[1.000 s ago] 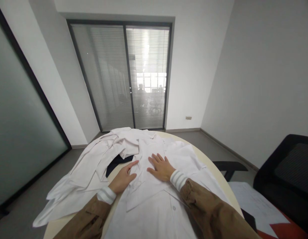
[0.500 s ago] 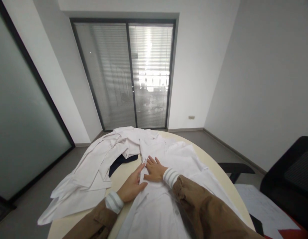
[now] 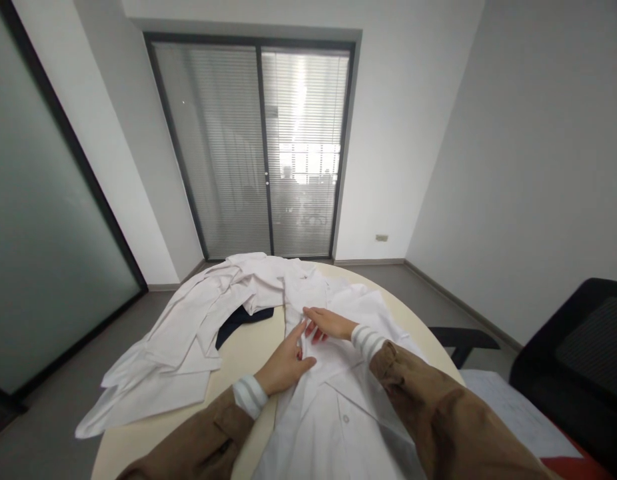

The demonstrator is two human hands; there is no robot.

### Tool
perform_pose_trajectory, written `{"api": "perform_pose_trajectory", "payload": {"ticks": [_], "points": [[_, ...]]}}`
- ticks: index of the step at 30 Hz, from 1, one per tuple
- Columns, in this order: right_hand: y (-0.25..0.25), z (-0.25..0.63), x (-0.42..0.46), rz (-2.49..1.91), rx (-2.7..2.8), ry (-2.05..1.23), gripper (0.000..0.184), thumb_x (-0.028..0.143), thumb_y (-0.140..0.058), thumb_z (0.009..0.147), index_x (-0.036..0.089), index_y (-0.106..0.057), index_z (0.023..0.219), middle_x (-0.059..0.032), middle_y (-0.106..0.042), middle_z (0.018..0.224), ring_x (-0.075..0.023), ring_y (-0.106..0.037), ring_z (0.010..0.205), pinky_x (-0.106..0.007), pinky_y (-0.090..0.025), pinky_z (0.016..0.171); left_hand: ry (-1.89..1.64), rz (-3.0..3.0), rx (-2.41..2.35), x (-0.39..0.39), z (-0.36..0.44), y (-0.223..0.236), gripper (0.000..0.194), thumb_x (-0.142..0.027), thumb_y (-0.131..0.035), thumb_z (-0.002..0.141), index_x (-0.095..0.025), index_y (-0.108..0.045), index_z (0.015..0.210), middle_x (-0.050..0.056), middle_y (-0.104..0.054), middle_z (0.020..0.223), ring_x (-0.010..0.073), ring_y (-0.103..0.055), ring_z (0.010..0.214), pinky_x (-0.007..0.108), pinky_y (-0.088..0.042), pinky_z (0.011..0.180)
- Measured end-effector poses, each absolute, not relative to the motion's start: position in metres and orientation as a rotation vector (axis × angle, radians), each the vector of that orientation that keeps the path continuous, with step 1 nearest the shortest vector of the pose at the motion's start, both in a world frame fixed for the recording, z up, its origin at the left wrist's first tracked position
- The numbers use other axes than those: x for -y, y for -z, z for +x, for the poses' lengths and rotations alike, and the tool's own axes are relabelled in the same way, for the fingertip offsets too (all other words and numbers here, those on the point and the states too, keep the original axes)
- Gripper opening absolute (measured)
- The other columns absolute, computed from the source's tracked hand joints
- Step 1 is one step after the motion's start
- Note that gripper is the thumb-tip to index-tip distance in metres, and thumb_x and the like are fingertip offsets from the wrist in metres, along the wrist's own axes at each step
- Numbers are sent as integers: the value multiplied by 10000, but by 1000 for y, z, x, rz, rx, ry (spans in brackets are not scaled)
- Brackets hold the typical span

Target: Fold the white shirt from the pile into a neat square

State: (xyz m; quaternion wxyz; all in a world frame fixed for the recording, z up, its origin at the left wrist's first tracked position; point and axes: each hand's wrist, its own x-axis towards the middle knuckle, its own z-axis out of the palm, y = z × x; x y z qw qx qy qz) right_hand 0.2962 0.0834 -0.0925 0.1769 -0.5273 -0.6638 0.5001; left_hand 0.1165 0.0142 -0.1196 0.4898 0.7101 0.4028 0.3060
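Note:
A white button-up shirt (image 3: 321,407) lies spread over the round table, with a small button showing on its front. At the shirt's left edge is my left hand (image 3: 286,367), its thumb apart from its fingers and its fingertips against the cloth. Just right of those fingertips, my right hand (image 3: 333,325) hovers over or lightly touches the shirt, palm down, with its fingers bent and somewhat apart. No cloth is clearly gripped by either hand.
More white garments (image 3: 183,333) are heaped along the table's left side and hang over its edge. Dark navy cloth (image 3: 243,323) lies beside them on the cream tabletop (image 3: 241,360). At right stand a black chair (image 3: 578,353) and white paper (image 3: 508,407).
Both hands have shifted right, and the shirt's left edge has moved right with them. My right hand, flat on the shirt before, now has its fingers bent and its wrist raised.

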Motion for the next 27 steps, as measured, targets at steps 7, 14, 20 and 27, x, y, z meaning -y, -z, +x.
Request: {"api": "perform_pose_trajectory", "payload": {"ticks": [7, 14, 20, 27], "points": [[128, 296, -82, -1555, 1822, -1262, 487, 334, -615, 910, 113, -477, 1322, 0, -660, 716, -120, -585, 570, -228, -447, 556, -750, 2044, -1023, 2, 130, 132, 469, -122, -585, 794, -170, -526, 1256, 117, -533, 1262, 121, -575, 722, 328, -513, 787], [136, 293, -86, -1573, 1848, -1146, 154, 292, -618, 877, 140, -617, 899, 14, -622, 592, -115, -554, 533, -230, -413, 568, -335, 2704, -615, 9, 110, 107, 317, -30, -540, 697, -229, -685, 896, 40, -640, 1202, 250, -519, 1146, 401, -457, 983], [137, 298, -84, -1496, 1875, -1184, 245, 373, -598, 902, 167, -567, 775, 26, -595, 550, -108, -540, 517, -224, -398, 556, -409, 2819, -492, 8, 102, 109, 210, -82, -594, 643, -214, -639, 800, 35, -648, 1126, 293, -413, 1260, 440, -373, 1073], [145, 305, -86, -1377, 1867, -1252, 328, 477, -550, 928, 188, -515, 777, 35, -586, 545, -114, -564, 513, -219, -406, 542, -477, 2890, -407, 8, 106, 108, 186, -90, -541, 723, -195, -572, 874, 70, -610, 1060, 260, -461, 1147, 431, -343, 1082]]}}
